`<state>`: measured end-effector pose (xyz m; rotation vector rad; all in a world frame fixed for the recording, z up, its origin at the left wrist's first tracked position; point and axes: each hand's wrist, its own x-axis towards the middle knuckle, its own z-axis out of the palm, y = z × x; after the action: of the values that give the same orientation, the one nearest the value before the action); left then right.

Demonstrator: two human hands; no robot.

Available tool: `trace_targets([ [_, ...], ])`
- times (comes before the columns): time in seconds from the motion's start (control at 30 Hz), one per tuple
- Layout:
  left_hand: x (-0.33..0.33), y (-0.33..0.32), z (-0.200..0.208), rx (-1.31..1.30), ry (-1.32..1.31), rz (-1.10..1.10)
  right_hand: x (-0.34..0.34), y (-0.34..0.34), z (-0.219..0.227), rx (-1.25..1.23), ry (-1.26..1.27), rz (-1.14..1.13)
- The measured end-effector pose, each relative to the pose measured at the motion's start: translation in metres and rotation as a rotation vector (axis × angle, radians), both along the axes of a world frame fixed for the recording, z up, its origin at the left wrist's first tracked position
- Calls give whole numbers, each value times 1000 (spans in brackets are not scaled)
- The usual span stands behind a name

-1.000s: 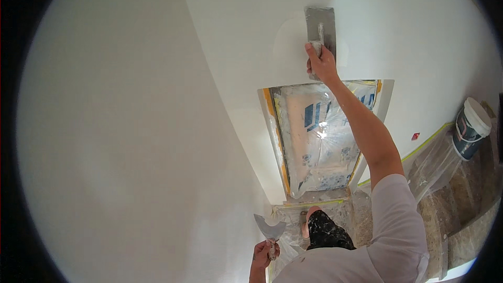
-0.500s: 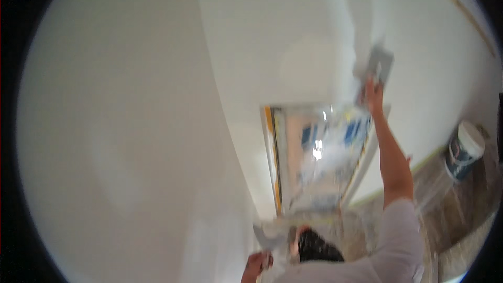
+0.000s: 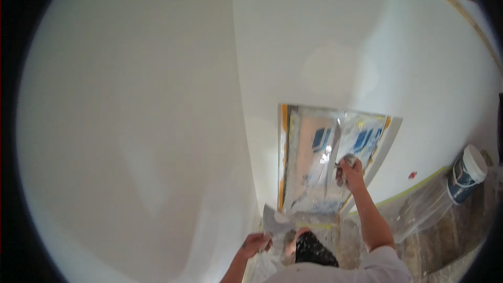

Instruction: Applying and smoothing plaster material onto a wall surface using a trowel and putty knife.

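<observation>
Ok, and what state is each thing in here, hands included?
Left hand: closed around the scraper's handle
Scraper: held, blade up, whitish patch on it
Right hand: closed around the trowel's handle
Trowel: held, blade seen nearly edge-on
Plastic sheet: covering the wall opening, creased
Bucket: upright, white lid on
Black shorts: spattered white

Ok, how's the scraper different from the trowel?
The scraper is in the left grip; the trowel is in the right grip. The scraper's wide blade shows clearly; the trowel's blade is hard to make out. The scraper appears lower; the trowel appears higher, in front of blue-marked plastic. Both are being held.
</observation>
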<state>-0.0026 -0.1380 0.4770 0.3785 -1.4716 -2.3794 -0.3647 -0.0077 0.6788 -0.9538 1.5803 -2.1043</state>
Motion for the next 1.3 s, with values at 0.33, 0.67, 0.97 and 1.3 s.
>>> trace_targets([
  [0.33,-32,16,40,-93,-8,-246,84,-35,-44,-30,-348,444],
  [0.67,-20,-8,75,-94,-27,219,60,6,-89,549,-115,466],
  [0.97,-33,-16,104,-419,-97,629,104,21,-71,520,658,396],
  [1.3,21,8,42,-1120,-449,778,103,-117,-68,29,802,406],
])
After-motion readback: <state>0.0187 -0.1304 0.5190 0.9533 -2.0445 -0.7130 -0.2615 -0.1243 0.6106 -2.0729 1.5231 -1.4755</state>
